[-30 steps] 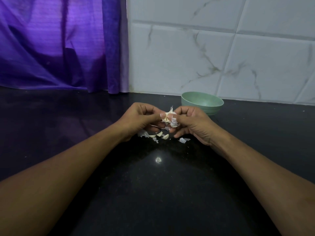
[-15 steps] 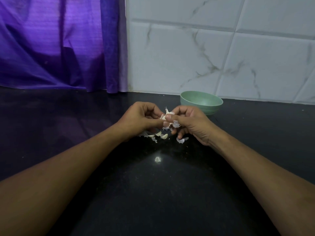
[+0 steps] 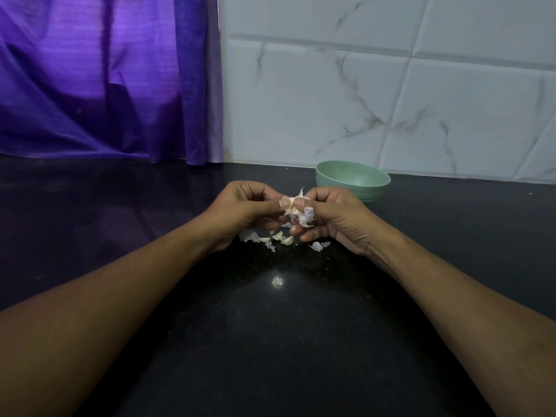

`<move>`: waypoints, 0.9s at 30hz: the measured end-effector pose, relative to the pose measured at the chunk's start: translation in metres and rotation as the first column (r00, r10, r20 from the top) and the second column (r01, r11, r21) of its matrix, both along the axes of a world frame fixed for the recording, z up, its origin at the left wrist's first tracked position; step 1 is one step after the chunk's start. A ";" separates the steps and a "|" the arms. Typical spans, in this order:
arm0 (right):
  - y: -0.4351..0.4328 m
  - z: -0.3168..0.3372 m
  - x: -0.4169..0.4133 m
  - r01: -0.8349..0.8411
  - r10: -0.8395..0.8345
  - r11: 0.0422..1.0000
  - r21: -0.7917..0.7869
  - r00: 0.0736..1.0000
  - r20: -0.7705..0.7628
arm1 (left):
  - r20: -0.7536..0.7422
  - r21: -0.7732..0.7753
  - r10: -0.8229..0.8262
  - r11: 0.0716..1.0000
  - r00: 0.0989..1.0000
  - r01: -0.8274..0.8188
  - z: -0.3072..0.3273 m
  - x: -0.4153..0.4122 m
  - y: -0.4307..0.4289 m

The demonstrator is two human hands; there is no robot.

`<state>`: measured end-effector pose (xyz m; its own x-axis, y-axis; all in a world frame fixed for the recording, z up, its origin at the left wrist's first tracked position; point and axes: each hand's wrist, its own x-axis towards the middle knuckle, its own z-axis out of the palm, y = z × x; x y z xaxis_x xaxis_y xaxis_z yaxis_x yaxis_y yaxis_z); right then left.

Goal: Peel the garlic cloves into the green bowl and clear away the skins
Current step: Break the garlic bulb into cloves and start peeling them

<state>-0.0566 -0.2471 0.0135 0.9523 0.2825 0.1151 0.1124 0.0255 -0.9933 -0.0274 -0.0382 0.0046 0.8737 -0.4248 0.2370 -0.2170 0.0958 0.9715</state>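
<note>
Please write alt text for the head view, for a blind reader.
The left hand and right hand pinch a papery white garlic clove over a black counter, white skins beneath. A pale green round bowl stands beyond the right hand.

Pale green bowl (image 3: 353,179), upright, garlic clove (image 3: 290,207), off-white, papery skin half loose, held up just left of the bowl and nearer the camera, torn white skins (image 3: 264,238) scattered below it, front-left of the bowl
</note>
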 end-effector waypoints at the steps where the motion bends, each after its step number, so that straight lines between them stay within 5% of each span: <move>1: 0.000 0.000 0.000 -0.002 0.002 1.000 0.006 1.000 -0.003 | -0.011 -0.018 0.002 1.000 1.000 -0.002 0.000 0.001 -0.001; 12: 0.001 -0.001 0.004 0.123 -0.121 0.992 -0.042 0.991 0.054 | 0.221 0.157 0.057 0.983 0.974 -0.094 -0.001 -0.002 -0.007; 27: -0.006 -0.002 0.008 0.109 -0.105 0.991 -0.076 0.993 0.058 | 0.204 0.204 0.012 0.977 0.979 -0.055 0.003 0.001 0.001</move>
